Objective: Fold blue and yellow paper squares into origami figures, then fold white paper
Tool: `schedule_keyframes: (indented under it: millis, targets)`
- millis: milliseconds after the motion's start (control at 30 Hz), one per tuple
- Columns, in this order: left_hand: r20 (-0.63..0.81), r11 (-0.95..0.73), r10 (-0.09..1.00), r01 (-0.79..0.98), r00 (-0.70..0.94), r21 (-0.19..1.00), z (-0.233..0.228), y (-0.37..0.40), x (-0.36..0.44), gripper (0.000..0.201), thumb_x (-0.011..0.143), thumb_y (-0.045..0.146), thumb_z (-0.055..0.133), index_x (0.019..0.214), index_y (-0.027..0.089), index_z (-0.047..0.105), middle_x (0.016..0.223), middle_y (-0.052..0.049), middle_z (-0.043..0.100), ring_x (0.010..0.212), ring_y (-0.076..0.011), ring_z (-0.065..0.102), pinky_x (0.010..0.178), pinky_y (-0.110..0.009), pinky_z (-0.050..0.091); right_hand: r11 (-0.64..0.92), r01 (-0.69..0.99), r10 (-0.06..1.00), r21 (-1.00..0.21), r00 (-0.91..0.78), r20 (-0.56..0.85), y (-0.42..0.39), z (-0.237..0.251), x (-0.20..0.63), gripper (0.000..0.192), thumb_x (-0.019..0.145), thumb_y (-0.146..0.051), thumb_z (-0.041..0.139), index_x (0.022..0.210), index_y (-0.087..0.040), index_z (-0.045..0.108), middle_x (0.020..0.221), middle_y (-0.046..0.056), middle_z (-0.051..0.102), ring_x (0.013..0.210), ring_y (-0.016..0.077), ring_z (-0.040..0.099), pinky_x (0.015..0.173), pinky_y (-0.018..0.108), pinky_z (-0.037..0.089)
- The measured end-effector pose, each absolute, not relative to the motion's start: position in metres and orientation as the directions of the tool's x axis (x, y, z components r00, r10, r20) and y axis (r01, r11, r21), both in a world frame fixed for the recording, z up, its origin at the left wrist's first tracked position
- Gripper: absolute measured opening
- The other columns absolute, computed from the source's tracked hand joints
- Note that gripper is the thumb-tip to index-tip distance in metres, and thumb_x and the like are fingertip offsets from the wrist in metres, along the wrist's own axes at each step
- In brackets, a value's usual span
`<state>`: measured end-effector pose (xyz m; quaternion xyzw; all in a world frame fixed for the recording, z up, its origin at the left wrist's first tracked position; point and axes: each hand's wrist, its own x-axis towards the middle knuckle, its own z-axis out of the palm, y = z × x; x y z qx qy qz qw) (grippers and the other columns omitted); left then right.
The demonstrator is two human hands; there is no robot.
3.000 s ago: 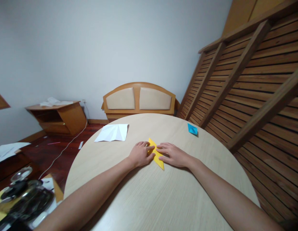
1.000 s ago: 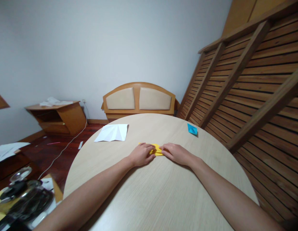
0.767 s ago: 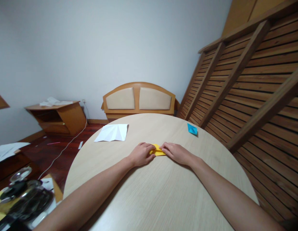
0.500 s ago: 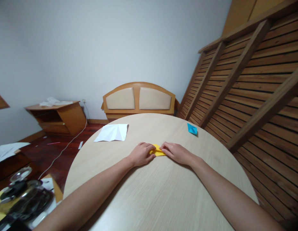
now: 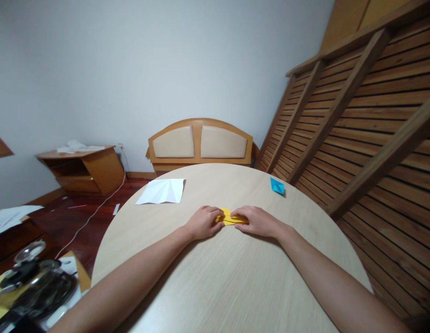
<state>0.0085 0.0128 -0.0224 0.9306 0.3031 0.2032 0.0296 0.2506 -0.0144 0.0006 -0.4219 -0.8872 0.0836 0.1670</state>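
Yellow folded paper (image 5: 227,221)'s between your left hand (image 5: 205,223) and right hand (image 5: 259,222), both touching it; can't tell if either's fingers are clamped tho.

Yellow folded paper (image 5: 228,219): thin, matt, creased. Blue folded paper (image 5: 277,186), far right: matt, crisp-edged. White sheet (image 5: 162,192), far left: paper, matt, crinkled. Round table (image 5: 221,286): pale wood-grain top, smooth, faint sheen near left. Headboard (image 5: 198,145), far: smooth varnished-looking wood; cream inserts (image 5: 174,142) leather-like, low sheen. Slatted panel (image 5: 339,138), right: brown wood, knotty grain. Floor (image 5: 76,224), left: dark red, wood-look, glossy. Pot (image 5: 50,289), near left: dark, glass-like, shiny. Wall (image 5: 201,60): smooth, matt.
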Motion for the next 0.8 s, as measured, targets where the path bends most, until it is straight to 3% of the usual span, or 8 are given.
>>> schedule_keyframes:
  millis: [800]
  targets:
    - [0.361, -0.812, 0.58, 0.556, 0.731, 0.179, -0.0229, 0.0134, 0.0086, 0.027, 0.093, 0.037, 0.057, 0.113, 0.02, 0.061, 0.115, -0.007, 0.069, 0.105, -0.0216, 0.064, 0.097, -0.037, 0.045, 0.651, 0.716, 0.759, -0.251, -0.602, 0.249, -0.015, 0.001, 0.2465, 0.025, 0.092, -0.023, 0.051, 0.108, -0.021, 0.07, 0.099, 0.007, 0.074, 0.087, 0.0207, 0.066, 0.077, 0.029, 0.045]
